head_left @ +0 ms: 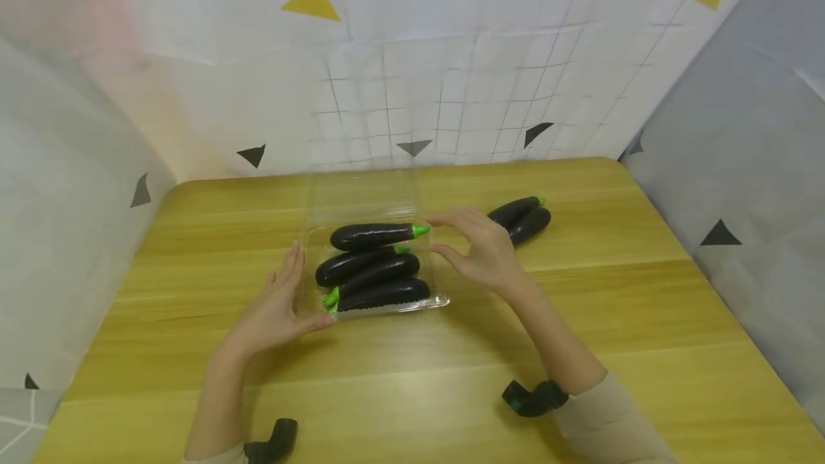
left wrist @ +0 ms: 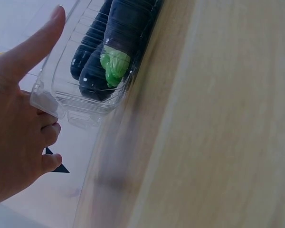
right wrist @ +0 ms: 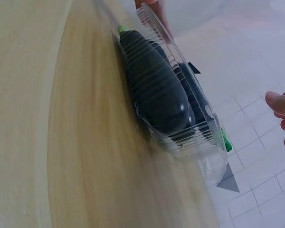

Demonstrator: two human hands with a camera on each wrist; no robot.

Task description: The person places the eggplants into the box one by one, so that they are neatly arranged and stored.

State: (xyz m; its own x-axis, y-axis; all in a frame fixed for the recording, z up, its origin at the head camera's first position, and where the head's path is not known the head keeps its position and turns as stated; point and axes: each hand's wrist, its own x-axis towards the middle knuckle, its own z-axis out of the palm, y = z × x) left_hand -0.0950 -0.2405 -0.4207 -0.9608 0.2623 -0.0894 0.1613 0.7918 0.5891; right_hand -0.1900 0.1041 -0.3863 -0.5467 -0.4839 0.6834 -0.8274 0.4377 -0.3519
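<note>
A clear plastic clamshell box (head_left: 439, 301), lid (head_left: 361, 192) folded back, holds several dark eggplants (head_left: 383, 294) with bright green stems. The rearmost eggplant (head_left: 370, 235) lies across the others' back side, its stem pointing right toward my right hand. My left hand (head_left: 273, 310) holds the box by its front left corner, thumb along the front rim and fingers along the left side. My right hand (head_left: 480, 245) is beside the box's right side, thumb and index finger spread apart with nothing between them. The left wrist view shows my left thumb (left wrist: 38, 50) extended by the box wall.
Two more eggplants (head_left: 530, 226) lie on the wooden table (head_left: 612, 306) behind my right hand. White sheeted walls with yellow and dark triangles stand at the back and both sides. A dark curved device (head_left: 535, 398) is strapped to each wrist.
</note>
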